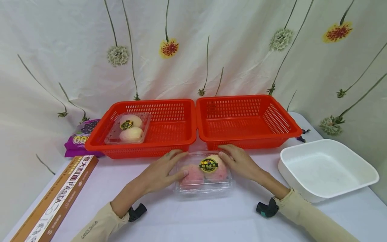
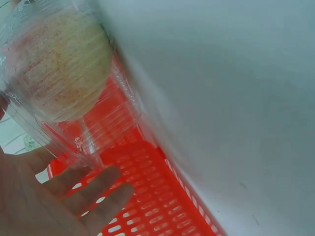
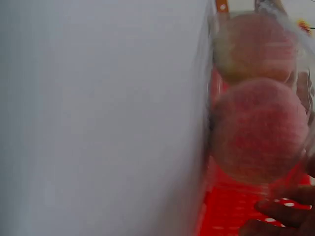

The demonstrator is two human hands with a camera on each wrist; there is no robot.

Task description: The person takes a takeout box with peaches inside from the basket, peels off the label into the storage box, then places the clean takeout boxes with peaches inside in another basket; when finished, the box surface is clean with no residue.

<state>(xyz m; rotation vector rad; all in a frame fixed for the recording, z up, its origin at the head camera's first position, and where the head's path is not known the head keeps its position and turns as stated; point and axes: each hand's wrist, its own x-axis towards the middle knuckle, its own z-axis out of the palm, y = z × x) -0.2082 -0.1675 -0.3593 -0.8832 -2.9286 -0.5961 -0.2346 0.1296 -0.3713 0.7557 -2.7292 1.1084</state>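
A clear plastic box of peaches with a black fruit label lies on the table before the red baskets. In the left wrist view a pale peach shows through its film-like side, and in the right wrist view a pinker peach. My left hand is at the box's left end, thumb over the lid, fingers extended along the far corner. My right hand is at the far right corner, thumb at the lid edge, fingers reaching behind. Neither hand's fingers curl round the box.
Behind the box stand two red baskets; the left basket holds another peach box, the right basket adjoins it. A white tub stands right. A long pasta box and a purple packet lie left.
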